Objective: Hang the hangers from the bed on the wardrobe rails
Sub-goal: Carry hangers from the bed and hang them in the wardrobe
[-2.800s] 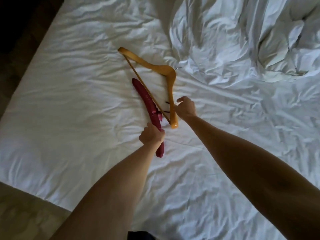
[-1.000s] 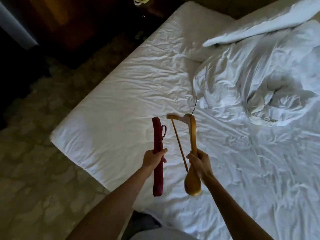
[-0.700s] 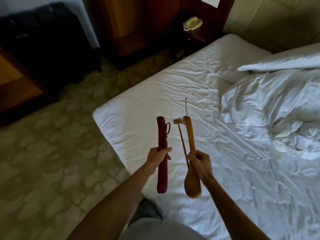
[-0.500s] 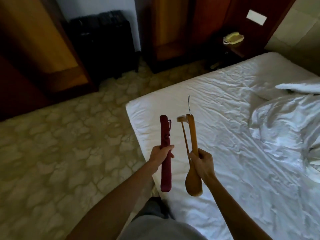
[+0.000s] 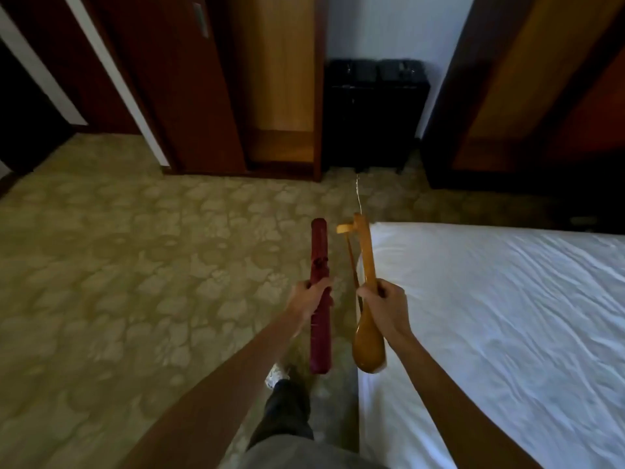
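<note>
I hold the wooden hanger (image 5: pixel 367 265) end-on in my right hand (image 5: pixel 387 308), fist wrapped round its arm, so it reads as a narrow varnished honey-coloured strip with a rounded bulbous end hanging below my grip and a thin wire hook (image 5: pixel 358 194) standing up at the top. My left hand (image 5: pixel 309 301) is clenched on the red padded hanger (image 5: pixel 319 292), a soft, satin-like maroon bar held upright, just beside the wooden one and not touching it. Both hang in the air over the floor at the corner of the bed (image 5: pixel 507 316), whose white sheet is wrinkled. Under them lies a carpet (image 5: pixel 118 265) patterned in pale olive blotches. Ahead stands the wardrobe (image 5: pixel 277 96), dark reddish wood with a lighter open compartment, and to its right a black boxy suitcase (image 5: pixel 375 113) against the white wall. Compared with half a second ago, my view has swung left: the bed has slid to the right edge, the wardrobe now sits ahead, and my hands keep the same hold
</note>
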{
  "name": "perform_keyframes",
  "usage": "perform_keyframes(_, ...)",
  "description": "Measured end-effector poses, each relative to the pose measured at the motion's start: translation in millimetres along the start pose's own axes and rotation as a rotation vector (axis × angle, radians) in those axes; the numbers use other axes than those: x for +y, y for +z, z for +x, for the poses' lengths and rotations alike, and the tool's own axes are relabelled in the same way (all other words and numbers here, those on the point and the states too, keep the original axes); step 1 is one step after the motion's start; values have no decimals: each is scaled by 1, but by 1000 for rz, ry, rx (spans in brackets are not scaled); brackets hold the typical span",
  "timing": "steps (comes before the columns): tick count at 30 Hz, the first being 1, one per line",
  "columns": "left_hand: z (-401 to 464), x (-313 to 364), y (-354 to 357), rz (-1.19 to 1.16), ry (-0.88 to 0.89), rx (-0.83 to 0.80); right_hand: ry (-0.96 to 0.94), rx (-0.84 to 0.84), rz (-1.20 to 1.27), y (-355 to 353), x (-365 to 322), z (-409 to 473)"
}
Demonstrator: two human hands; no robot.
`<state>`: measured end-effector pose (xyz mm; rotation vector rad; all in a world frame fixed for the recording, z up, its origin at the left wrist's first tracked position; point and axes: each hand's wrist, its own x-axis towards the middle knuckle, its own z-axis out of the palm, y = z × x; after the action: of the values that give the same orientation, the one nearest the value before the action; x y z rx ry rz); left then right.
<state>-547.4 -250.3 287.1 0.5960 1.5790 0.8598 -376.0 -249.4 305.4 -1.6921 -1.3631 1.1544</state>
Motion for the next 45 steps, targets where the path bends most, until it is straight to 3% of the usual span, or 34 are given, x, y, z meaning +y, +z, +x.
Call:
perform_keyframes(8,108,96,-121,-108,77,138,-65,-141,10,131,-102,125)
perform_keyframes(18,253,226,-233,-152,84,174,-98,-162,-22,256,-220,271)
perform_keyframes(25,379,323,-259,-115,113,137,-111,-176,32,305,-281,404)
perform_keyframes(34,570,497,-278,-109,158,179,-197,-204,18,356,-394,635)
perform_keyframes(45,720,643,-321,-175,165,195,-149,-226,64,411,-496,819)
